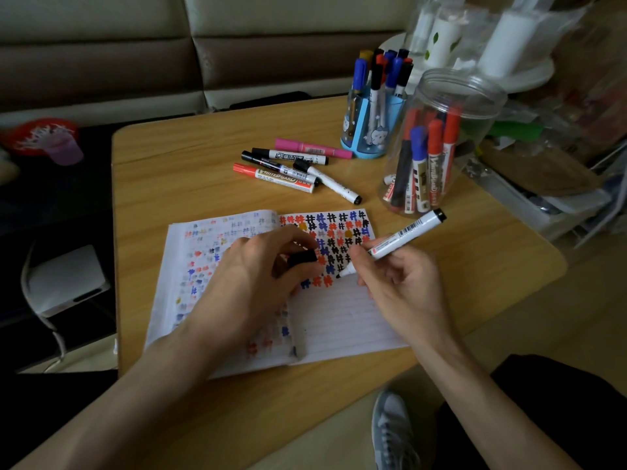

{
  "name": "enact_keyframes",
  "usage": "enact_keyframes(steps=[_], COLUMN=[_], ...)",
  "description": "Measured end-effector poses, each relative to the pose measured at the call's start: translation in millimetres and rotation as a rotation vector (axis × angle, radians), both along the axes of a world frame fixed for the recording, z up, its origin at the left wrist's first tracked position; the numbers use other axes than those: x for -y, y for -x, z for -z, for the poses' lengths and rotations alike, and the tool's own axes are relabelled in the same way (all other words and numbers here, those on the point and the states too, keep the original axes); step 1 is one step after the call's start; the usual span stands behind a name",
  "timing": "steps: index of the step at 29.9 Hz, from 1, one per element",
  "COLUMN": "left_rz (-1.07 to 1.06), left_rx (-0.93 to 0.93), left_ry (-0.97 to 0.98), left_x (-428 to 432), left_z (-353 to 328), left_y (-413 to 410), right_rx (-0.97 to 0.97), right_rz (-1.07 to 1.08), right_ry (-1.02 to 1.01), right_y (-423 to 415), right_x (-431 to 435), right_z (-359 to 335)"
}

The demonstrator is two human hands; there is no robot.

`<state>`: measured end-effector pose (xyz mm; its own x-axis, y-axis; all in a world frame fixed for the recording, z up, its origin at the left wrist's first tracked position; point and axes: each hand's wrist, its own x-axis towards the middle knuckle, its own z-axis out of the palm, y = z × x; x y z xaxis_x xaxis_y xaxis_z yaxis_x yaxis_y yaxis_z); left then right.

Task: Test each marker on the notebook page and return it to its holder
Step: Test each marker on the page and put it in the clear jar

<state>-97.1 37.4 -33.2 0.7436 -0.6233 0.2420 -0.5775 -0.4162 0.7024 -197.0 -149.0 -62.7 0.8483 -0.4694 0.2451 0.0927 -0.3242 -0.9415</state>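
- While tip-down on the notebook (342,320), the marker (407,232) is pinched in the right hand (403,290); testing is judged under way.
- Its cap (303,257) is gripped in the left hand (251,273), beside that pinch.
- Recapping is called for next, then probably return to the jar (451,96) beyond the grip.

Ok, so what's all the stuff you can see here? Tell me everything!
table: one, light wood, under everything
notebook: one, white with coloured marks, open on the table
loose markers: five, one pink, one red, three black-capped, lying behind the notebook
blue holder: one, full of markers, back of the table
clear jar: one, red, blue and black markers inside, right of the holder
uncapped marker: one, white, tip at the page
cap: one, black, above the page
shoe: one, grey, bottom edge
left hand: pinches the cap
right hand: holds the uncapped marker
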Motion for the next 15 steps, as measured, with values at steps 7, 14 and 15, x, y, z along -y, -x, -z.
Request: enact_keyframes(steps=[7,14,15], left_rz=[0.027,0.026,0.02], left_rx=[0.017,0.014,0.029], left_ry=[-0.027,0.007,0.012], left_x=[1.0,1.7,1.7], left_z=[-0.5,-1.7,-1.4], left_y=[-0.2,1.0,0.9], right_rx=[-0.014,-0.016,-0.009], right_rz=[-0.006,0.019,0.018], right_ry=[0.063,0.085,0.07], right_y=[0.8,1.1,1.1], right_x=[-0.6,1.5,2.7], right_z=[-1.0,1.4,1.6])
